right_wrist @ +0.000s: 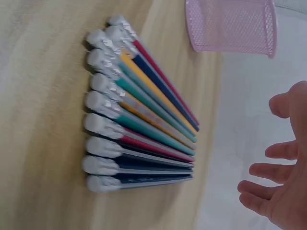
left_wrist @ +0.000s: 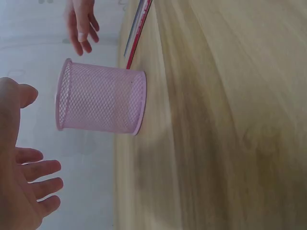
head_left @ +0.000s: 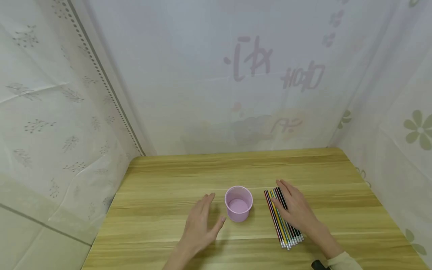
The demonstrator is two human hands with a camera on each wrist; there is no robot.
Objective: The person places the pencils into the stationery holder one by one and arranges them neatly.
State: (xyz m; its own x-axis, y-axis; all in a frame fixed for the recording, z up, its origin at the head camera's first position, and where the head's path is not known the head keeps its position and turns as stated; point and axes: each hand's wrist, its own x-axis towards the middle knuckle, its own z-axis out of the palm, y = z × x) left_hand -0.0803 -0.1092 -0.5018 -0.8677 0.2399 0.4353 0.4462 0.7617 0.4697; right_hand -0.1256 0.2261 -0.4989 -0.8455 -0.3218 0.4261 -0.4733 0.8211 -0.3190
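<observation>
A pink mesh pencil cup (head_left: pixel 237 216) stands upright on the table, its inside bare when seen from above. To its right lies a row of striped pencils (head_left: pixel 280 221) in several colours, their white eraser ends (right_wrist: pixel 98 100) towards the person. My left hand (head_left: pixel 199 225) hovers just left of the cup, fingers spread and thumb apart, holding nothing. Over the far right part of the pencils is my right hand (head_left: pixel 297 210), covering some of them in the head view. In the right wrist view its relaxed fingers (right_wrist: pixel 268 172) are raised above the pencils with nothing in them.
The wood-grain table (head_left: pixel 162 210) has rounded far corners. A white printed curtain (head_left: pixel 189 93) hangs behind it, with patterned cloth (head_left: pixel 50 123) at the left and more at the right. A small black object (head_left: pixel 318 264) shows beside the right sleeve (head_left: pixel 344 261).
</observation>
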